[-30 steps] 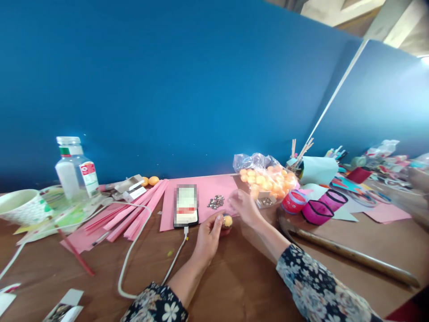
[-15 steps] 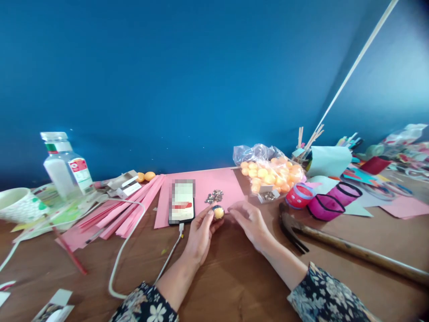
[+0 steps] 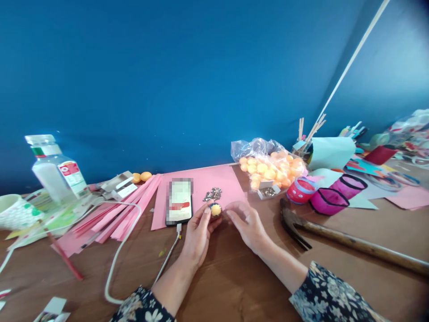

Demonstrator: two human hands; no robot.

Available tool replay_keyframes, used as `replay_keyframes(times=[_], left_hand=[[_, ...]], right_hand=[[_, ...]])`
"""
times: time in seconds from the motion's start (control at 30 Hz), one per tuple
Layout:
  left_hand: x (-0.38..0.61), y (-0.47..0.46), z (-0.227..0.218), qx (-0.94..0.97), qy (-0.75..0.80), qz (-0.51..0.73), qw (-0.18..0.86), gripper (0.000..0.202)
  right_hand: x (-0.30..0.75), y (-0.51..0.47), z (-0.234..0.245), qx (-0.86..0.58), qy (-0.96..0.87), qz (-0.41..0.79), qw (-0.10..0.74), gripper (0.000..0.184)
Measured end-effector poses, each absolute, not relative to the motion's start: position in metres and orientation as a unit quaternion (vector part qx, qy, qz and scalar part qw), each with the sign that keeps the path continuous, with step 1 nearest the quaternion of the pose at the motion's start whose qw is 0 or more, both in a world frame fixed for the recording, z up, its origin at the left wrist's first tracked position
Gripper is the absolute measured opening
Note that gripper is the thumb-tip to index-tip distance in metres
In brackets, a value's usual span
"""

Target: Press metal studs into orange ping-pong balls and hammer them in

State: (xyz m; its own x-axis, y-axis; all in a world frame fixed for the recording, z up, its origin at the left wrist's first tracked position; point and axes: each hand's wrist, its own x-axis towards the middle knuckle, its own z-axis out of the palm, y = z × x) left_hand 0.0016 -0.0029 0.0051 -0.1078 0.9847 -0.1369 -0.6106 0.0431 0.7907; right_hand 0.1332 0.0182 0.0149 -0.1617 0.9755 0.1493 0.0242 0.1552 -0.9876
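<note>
My left hand [image 3: 197, 232] is closed around a small ball [image 3: 216, 209], with the thumb on its near left side. The ball shows a pale yellow patch, ringed by dark, shiny metallic bits. Just right of it, my right hand [image 3: 248, 226] has thumb and forefinger brought together in a pinch; whatever may be between those fingertips is too small to make out. Behind the ball, a small heap of shiny metal tacks [image 3: 213, 194] lies on a pink paper sheet [image 3: 201, 179]. A little box [image 3: 268, 191] of similar metal pieces stands farther right.
A plugged-in phone [image 3: 180, 201] lies left of the heap, its white cable [image 3: 115, 255] looping across the table. Orange balls fill a clear bag [image 3: 268, 167] at the back. On the right lies a hammer [image 3: 335, 235]; at left stand a bottle [image 3: 55, 172] and pink strips [image 3: 129, 210].
The ball has turned slightly in my left hand, so its yellow patch faces me more. My right hand stays pinched beside it. The whole view has shifted a little.
</note>
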Motion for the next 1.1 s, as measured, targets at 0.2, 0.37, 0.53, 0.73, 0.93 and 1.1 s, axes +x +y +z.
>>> replay_keyframes(times=[0.2, 0.37, 0.53, 0.73, 0.93, 1.1], left_hand=[[0.002, -0.004, 0.010, 0.263, 0.386, 0.630, 0.621, 0.030], [0.002, -0.004, 0.010, 0.283, 0.404, 0.623, 0.607, 0.035], [0.003, -0.005, 0.007, 0.315, 0.403, 0.617, 0.598, 0.033], [0.003, -0.005, 0.006, 0.338, 0.405, 0.609, 0.593, 0.034], [0.003, -0.005, 0.007, 0.340, 0.417, 0.610, 0.582, 0.038], [0.002, -0.004, 0.006, 0.338, 0.422, 0.610, 0.579, 0.041]], right_hand=[[0.134, 0.018, 0.015, -0.439, -0.573, 0.471, 0.508, 0.010], [0.132, 0.016, 0.022, -0.444, -0.573, 0.472, 0.502, 0.009], [0.130, 0.014, 0.026, -0.423, -0.545, 0.528, 0.496, 0.010], [0.130, 0.015, 0.021, -0.425, -0.556, 0.524, 0.485, 0.013], [0.132, 0.014, 0.018, -0.417, -0.585, 0.524, 0.458, 0.017], [0.134, 0.014, 0.017, -0.424, -0.599, 0.514, 0.445, 0.018]])
